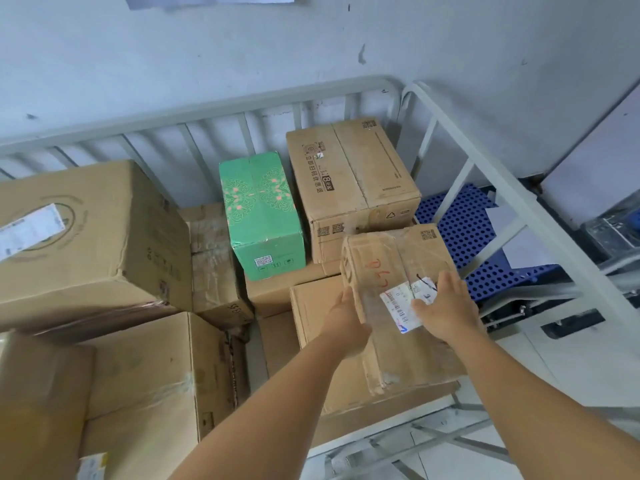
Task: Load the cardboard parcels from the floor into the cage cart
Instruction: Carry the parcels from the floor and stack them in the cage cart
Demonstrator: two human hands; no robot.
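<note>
Both hands hold a taped brown parcel over the right side of the cage cart. The left hand grips the parcel's left edge, fingers curled around its side; the right hand lies on top at the right, fingers fairly straight and pressing on a white shipping label. Red handwriting runs along the parcel's top. The parcel sits tilted on a flat brown box below it. Just beyond, at the far right of the cart, stands a printed brown box, and left of that a green box with a floral pattern, upright on another carton. A large box with a white label fills the left side, tilted over lower cartons; more brown cartons lie near left. A taped box stands between the large box and the green one. The cart's pale metal bars run along the far side and the right. Outside the right bars lies a blue perforated plastic pallet. A scuffed pale wall rises behind.
</note>
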